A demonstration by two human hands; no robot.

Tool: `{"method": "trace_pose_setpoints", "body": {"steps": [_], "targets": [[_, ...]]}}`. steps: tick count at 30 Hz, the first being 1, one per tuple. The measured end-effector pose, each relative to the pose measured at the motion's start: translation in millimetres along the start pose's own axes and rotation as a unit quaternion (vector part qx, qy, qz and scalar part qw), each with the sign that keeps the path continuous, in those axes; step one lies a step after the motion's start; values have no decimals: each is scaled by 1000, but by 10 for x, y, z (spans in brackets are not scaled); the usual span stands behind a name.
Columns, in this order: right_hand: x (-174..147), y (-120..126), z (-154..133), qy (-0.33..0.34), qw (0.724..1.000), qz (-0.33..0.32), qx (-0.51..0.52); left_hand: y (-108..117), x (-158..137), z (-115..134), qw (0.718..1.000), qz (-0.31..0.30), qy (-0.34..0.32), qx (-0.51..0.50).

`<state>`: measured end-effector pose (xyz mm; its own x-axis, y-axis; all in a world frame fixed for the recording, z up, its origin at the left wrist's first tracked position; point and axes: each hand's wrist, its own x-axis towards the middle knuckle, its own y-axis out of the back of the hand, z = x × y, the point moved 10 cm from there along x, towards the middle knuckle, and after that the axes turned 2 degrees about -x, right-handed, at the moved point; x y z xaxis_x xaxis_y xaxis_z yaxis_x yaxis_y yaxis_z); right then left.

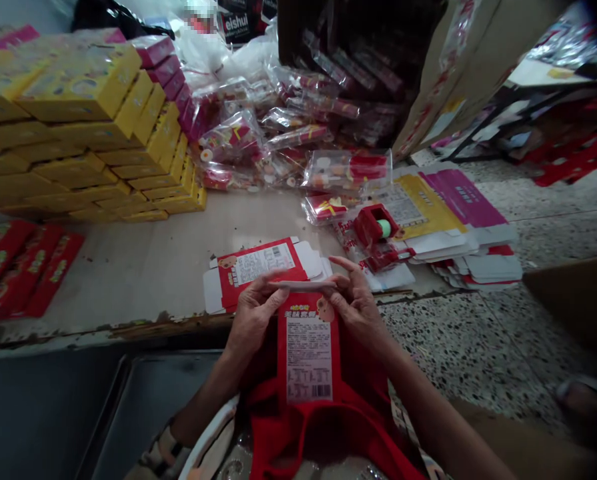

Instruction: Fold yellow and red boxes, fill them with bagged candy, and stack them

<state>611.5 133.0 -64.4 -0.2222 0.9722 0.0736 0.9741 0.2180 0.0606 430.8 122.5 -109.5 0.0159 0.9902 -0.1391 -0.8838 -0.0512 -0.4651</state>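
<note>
Upright in front of me is a red cardboard box, its printed back panel facing me. My left hand pinches the left end of its pale top flap, thumb in front. At the flap's right end my right hand grips with the thumb and fingers, the index finger raised. The box's lower end rests on red cloth at my lap. Just beyond my hands, a flattened red box with white flaps lies on the table edge.
Yellow boxes are stacked at the left, red boxes nearer. Clear-wrapped packs spill from a large carton. A red tape dispenser stands by flat yellow and purple box blanks on the right of the table.
</note>
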Motion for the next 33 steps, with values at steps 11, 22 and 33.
{"method": "trace_pose_setpoints", "body": {"steps": [11,22,33], "targets": [[33,-9,-183,-85,996,20,-26,-123,47,129,994,-29,87,67],[-107,125,-125,-98,994,-54,-7,-193,-39,431,969,-92,-65,218],[-77,869,-774,39,976,87,-196,-372,-105,282,975,-117,-70,176]]}}
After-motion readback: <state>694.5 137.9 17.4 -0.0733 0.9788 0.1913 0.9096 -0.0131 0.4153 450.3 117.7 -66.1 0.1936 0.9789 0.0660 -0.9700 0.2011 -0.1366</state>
